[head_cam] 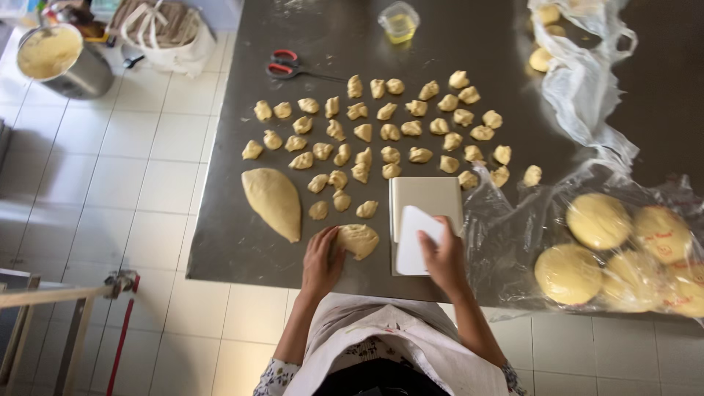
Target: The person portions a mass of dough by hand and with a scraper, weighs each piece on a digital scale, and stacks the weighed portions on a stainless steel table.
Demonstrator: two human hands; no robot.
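My left hand (pixel 321 260) rests against a lump of pale dough (pixel 358 240) near the front edge of the steel table (pixel 227 249). My right hand (pixel 443 257) grips a white plastic dough scraper (pixel 413 240), held over a small flat kitchen scale (pixel 427 198). A larger teardrop-shaped piece of dough (pixel 273 201) lies to the left. Several small cut dough pieces (pixel 389 132) are spread in rows across the middle of the table.
Round dough discs in clear plastic (pixel 598 220) lie at the right. More plastic wrap with dough (pixel 579 66) sits at the back right. Red-handled scissors (pixel 286 66) and a small cup of oil (pixel 400 22) are at the back. A metal pot of batter (pixel 53 59) stands on the tiled floor.
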